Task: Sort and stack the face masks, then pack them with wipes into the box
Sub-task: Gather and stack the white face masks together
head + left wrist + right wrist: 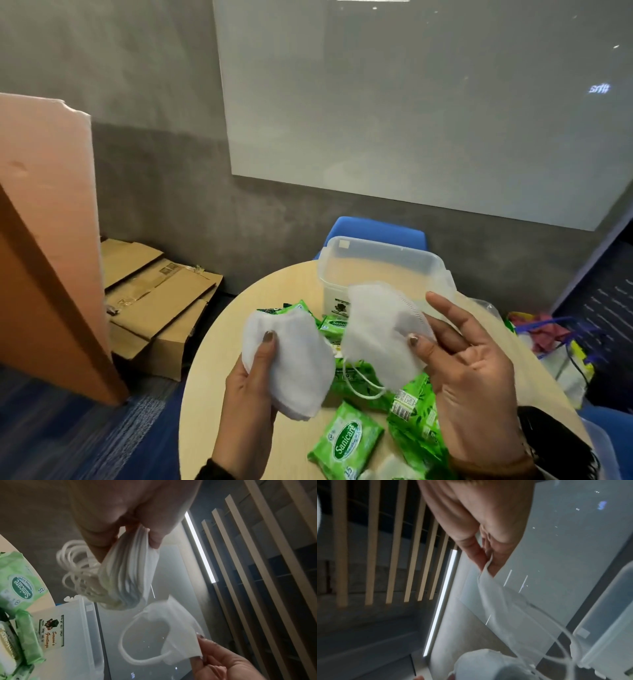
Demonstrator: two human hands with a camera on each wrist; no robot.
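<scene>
My left hand point(260, 359) grips a stack of several white face masks point(294, 363) above the round table point(212, 359), thumb on top. In the left wrist view the stack point(126, 574) shows edge-on with its ear loops bunched to one side. My right hand point(424, 342) pinches one single white mask point(376, 329) by its edge, just right of the stack and apart from it, ear loop dangling. The right wrist view shows that pinch on the mask point(498, 601). A clear plastic box point(380, 263) stands open and empty behind the hands. Green wipes packs point(346, 442) lie on the table below.
Flattened cardboard boxes point(154, 308) lie on the floor to the left beside an orange board point(44, 240). A blue chair point(376, 229) stands behind the table. Bags point(548, 335) sit on the floor at the right. A glass board hangs on the wall.
</scene>
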